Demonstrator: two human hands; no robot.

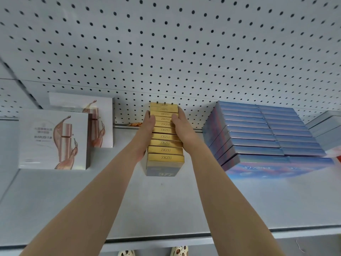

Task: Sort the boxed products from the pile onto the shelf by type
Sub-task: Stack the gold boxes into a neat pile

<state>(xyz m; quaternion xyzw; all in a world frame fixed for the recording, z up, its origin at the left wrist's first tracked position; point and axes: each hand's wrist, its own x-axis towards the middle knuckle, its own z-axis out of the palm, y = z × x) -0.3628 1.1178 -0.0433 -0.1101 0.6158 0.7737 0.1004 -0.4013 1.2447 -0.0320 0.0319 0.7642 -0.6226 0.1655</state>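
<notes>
A row of several gold-topped boxes marked ZKZU [165, 143] stands upright on the grey shelf [166, 204], running back to the pegboard wall. My left hand [147, 130] lies flat against the row's left side, fingers straight. My right hand [181, 128] lies flat against its right side, so the row is pressed between both palms. To the left stand two white boxes with a rose-gold bottle picture [53, 139]. To the right is a block of iridescent blue boxes [262, 137] in two columns.
White pegboard [166, 52] backs the shelf. Pale grey boxes [326, 126] sit at the far right, with something red [338, 154] at the edge. A small orange thing [135, 124] lies behind my left hand. Below the shelf's front edge [166, 242] I see patterned sandals [179, 251].
</notes>
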